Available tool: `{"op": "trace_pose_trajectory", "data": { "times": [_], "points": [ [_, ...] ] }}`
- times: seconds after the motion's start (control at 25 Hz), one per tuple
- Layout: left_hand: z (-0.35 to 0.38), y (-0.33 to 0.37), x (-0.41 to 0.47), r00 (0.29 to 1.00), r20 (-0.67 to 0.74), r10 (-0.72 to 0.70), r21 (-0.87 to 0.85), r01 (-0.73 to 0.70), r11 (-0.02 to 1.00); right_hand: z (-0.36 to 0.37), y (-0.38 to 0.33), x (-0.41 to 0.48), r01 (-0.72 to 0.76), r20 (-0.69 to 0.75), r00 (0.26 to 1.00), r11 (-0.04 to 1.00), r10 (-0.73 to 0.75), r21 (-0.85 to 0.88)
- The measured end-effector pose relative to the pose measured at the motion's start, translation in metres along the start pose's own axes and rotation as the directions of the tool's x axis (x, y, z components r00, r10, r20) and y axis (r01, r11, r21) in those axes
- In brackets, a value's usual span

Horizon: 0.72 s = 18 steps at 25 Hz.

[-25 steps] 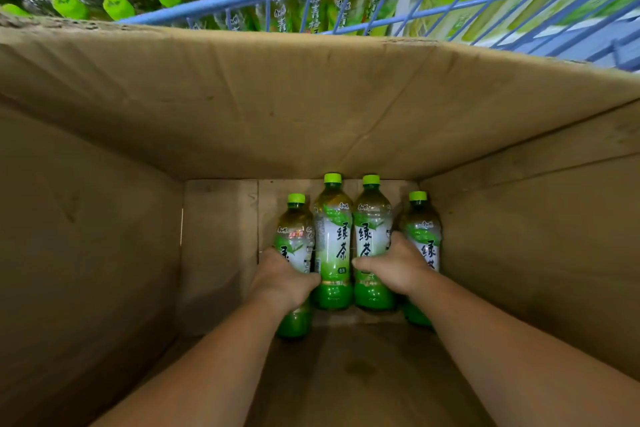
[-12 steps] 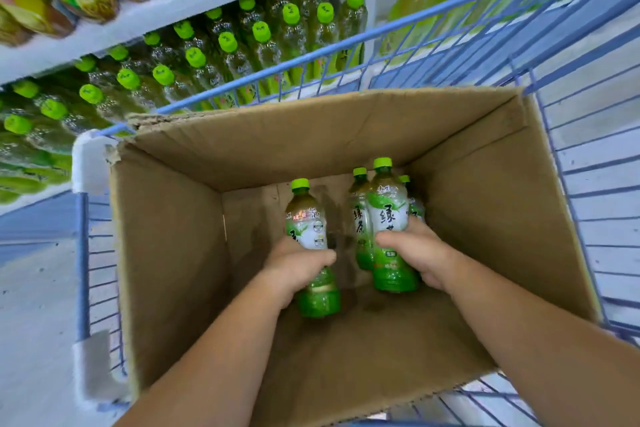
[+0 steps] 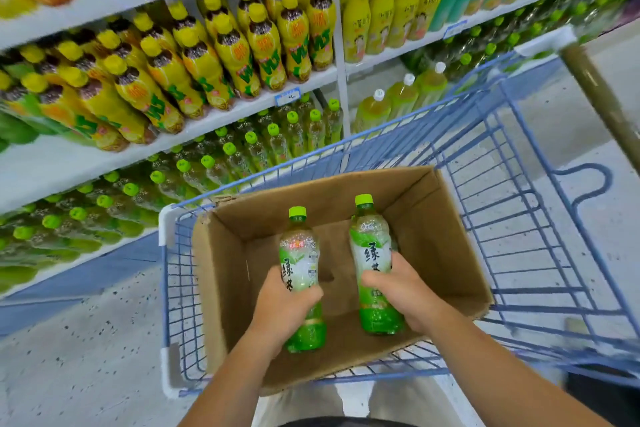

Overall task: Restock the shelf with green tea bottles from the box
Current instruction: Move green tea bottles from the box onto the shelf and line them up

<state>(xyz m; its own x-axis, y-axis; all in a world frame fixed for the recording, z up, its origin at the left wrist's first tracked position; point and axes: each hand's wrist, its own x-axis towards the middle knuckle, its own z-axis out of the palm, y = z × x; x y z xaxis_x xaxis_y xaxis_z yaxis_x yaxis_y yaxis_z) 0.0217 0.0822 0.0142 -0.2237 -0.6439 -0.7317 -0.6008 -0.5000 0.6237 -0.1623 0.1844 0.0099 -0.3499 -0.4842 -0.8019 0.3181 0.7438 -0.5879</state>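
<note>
Upright over the open brown cardboard box (image 3: 225,288), side by side: left bottle (image 3: 300,274) and right bottle (image 3: 372,263), clear plastic, lime caps, green-and-white labels. Rows of matching bottles (image 3: 194,170) low on the white shelf (image 3: 52,180).

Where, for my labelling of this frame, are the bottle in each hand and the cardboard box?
left-hand bottle (image 3: 300,255): head view, on its label.
right-hand bottle (image 3: 370,246): head view, on its label.
cardboard box (image 3: 228,288): head view, on its left inner wall.
</note>
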Motion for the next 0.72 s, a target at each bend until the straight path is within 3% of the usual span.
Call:
{"op": "trace_pose_trajectory", "data": {
  "times": [0.28,0.48,0.72],
  "points": [
    [-0.060,0.043,-0.041,0.981,-0.047,0.191,0.004,-0.191,0.982,0.023,-0.050,-0.071,0.151,-0.114,0.981,0.987,-0.157,-0.058],
    [-0.092,0.066,-0.075,0.886,-0.127,0.446,0.038,-0.445,0.895,0.042,-0.082,-0.120,0.270,-0.145,0.947,0.955,-0.286,-0.122],
    [-0.132,0.076,-0.134,0.833,-0.242,0.498,-0.008,-0.515,0.857,0.065,-0.118,-0.179,0.456,-0.084,0.876,0.874,-0.474,-0.168]
  ]
}}
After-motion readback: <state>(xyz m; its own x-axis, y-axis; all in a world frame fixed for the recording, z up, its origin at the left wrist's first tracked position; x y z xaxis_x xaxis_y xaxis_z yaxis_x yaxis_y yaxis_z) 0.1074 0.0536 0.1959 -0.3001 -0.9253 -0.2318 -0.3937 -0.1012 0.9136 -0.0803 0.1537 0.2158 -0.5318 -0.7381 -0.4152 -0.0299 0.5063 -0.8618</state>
